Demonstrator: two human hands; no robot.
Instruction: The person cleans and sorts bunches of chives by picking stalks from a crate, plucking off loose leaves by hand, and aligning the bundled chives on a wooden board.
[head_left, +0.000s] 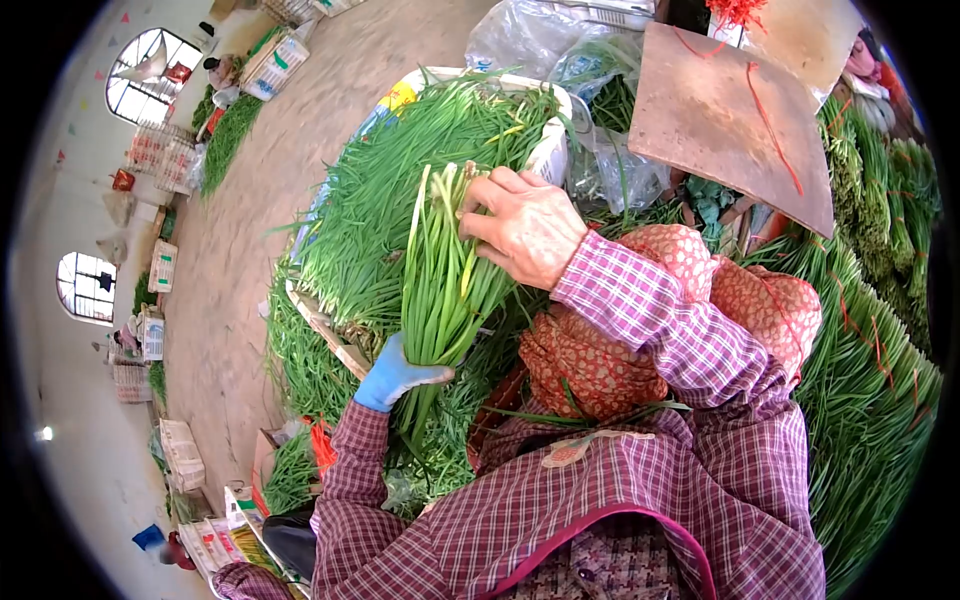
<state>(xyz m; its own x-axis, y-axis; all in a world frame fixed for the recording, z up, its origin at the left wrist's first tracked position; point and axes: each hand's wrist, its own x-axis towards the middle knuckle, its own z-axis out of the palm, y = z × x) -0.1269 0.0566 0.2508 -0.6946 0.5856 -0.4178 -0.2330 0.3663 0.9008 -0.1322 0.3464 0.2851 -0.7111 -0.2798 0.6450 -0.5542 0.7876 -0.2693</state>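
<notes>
My left hand (400, 376), in a blue glove, is wrapped round the lower part of a bunch of long green stalks (440, 290). The pale root ends of the bunch point up and away from me. At those ends my bare right hand (525, 225) has its fingers curled against the stalks; its fingertips are partly hidden. Behind the bunch, a large heap of green stalks (400, 180) fills a container with a white rim (555, 150).
A brown board (730, 125) with red ties (770, 130) lies at the upper right, beside clear plastic bags (610, 160). Tied green bundles (870, 400) line the right side. More greens (300, 370) lie below the container. People sit by crates at the far left.
</notes>
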